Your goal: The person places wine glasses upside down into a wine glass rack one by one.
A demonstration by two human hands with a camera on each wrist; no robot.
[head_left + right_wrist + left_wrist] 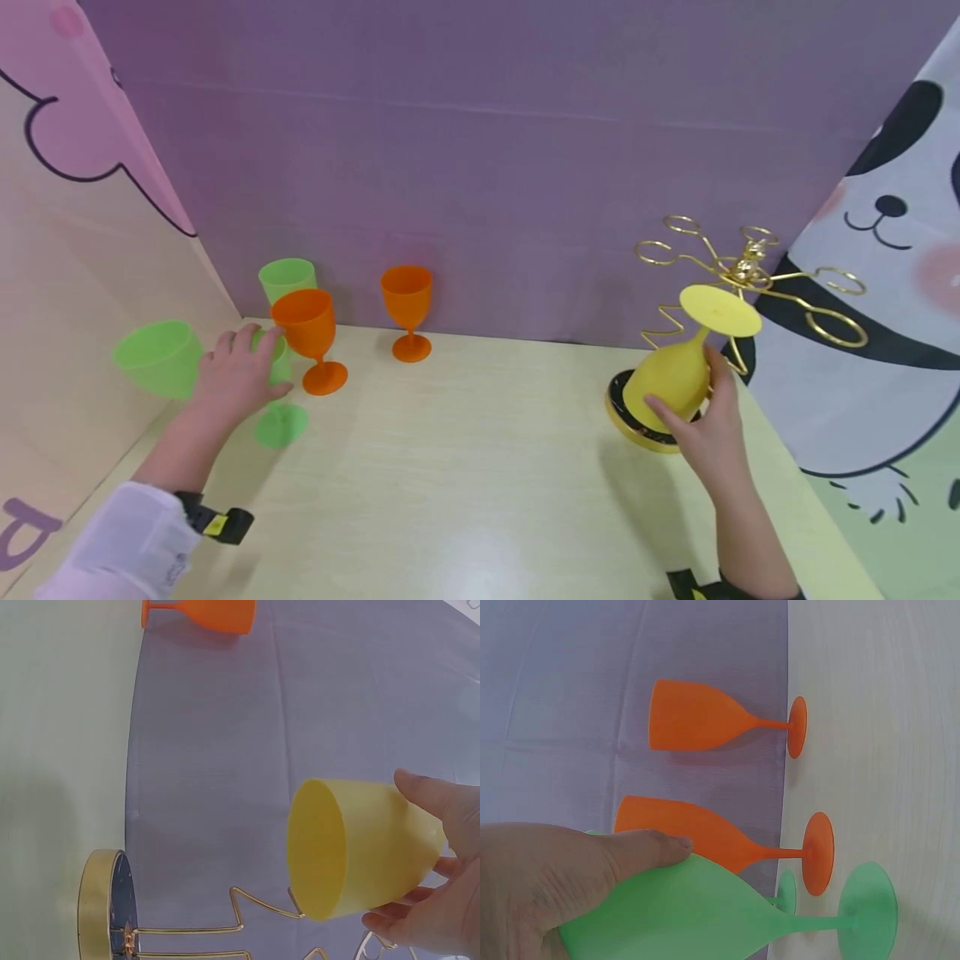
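The yellow goblet point(670, 379), orange goblets point(407, 300) and green goblets point(682, 915) appear to be smooth, matt plastic; the green is slightly translucent. The rack point(748, 265) is glossy gold-toned metal wire; its base point(96, 907) has a polished black top. The surface point(480, 450) shows smooth, pale wood grain with a soft sheen. The backdrop point(480, 200) is creased matt cloth.

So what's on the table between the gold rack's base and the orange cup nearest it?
Nothing. The head view shows bare tabletop from the rack's base to that orange cup; the right wrist view agrees.
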